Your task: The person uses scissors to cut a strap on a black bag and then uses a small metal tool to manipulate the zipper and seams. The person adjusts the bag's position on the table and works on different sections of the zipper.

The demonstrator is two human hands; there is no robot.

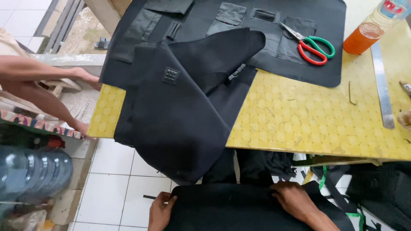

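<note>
The black fabric panel (231, 209) on the lap is cut off by the lower frame edge, and its far side sits below the yellow table (308, 124) edge (dark cloth beneath is hard to make out). The left hand (160, 210) pinches the panel's left corner, fingers curled around the edge. The right hand (295, 200) lies knuckles-up, fingers clamped on the panel's upper right edge.
</note>
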